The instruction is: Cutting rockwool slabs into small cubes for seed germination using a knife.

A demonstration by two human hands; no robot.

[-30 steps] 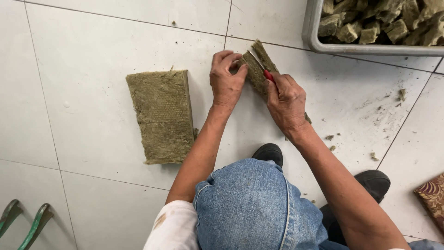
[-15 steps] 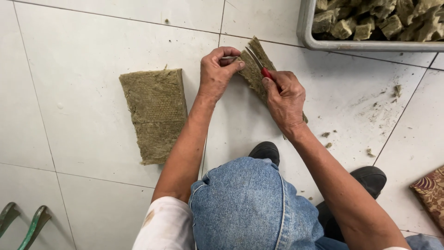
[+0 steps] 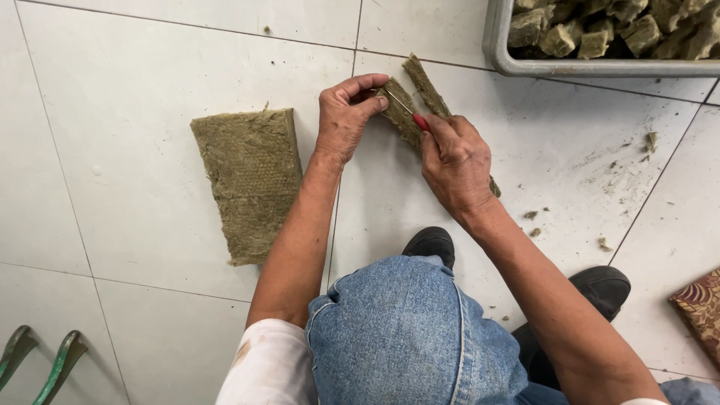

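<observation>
Overhead, both hands (image 3: 450, 157) on olive fibrous strip (image 3: 420, 82).

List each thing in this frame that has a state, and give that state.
Left hand: pinching the strip's end.
Right hand: gripping a red-handled blade, cutting.
Fibrous strip: split lengthwise at the far end.
Fibrous slab: flat on the floor, whole, untouched.
Grey tray: filled with cut cubes.

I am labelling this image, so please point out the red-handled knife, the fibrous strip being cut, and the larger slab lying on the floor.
red-handled knife (image 3: 421, 122), head view, on the red handle.
fibrous strip (image 3: 427, 86), head view, on its upper far end.
larger slab (image 3: 251, 180), head view, on the middle of its top face.
</observation>
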